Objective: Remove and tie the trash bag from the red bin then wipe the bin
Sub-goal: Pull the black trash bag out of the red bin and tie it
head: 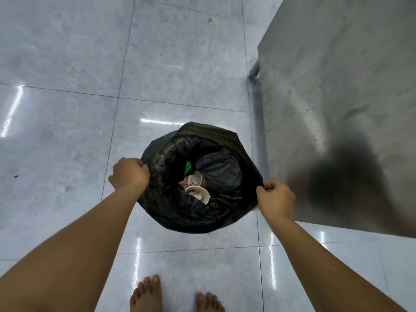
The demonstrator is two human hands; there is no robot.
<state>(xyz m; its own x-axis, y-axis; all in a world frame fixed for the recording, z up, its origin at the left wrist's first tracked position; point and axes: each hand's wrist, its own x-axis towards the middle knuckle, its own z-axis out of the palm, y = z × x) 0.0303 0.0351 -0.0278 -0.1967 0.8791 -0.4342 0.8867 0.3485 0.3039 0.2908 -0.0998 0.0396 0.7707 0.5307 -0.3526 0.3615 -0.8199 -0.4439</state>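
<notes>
On the tiled floor beside a steel table [337, 109], the thin, limp black trash bag [171, 212] looks lightly loaded, its rim pinched on opposite sides by left hand [129, 174] and right hand [275, 197], a sound hold.

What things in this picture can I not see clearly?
Head view:
Red bin: none shows; the black trash bag covers everything beneath.
Green item in the bag: mostly hidden by folds, kind unclear.
Fingertips of left hand and right hand: curled into the bag's rim.
Steel table: cut off by the right edge.
</notes>
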